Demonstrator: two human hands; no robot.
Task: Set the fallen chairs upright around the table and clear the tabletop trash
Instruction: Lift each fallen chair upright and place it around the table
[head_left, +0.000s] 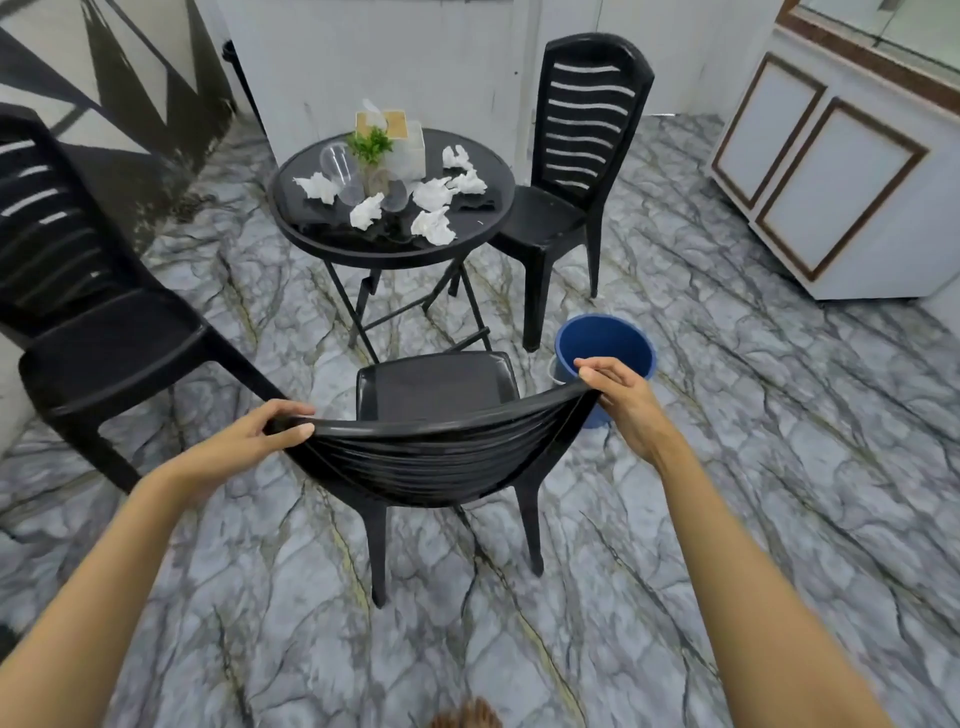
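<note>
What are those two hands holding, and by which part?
Both grip the near black chair by its backrest top: left hand at one corner, right hand at the other.

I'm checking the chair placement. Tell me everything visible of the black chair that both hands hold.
The near chair is black, seemingly moulded plastic, with a curved slatted backrest, a textured seat and two legs showing. It is upright, its seat facing the round table. The left hand and the right hand grip the backrest's top corners. A blue bucket stands beyond its right side.
</note>
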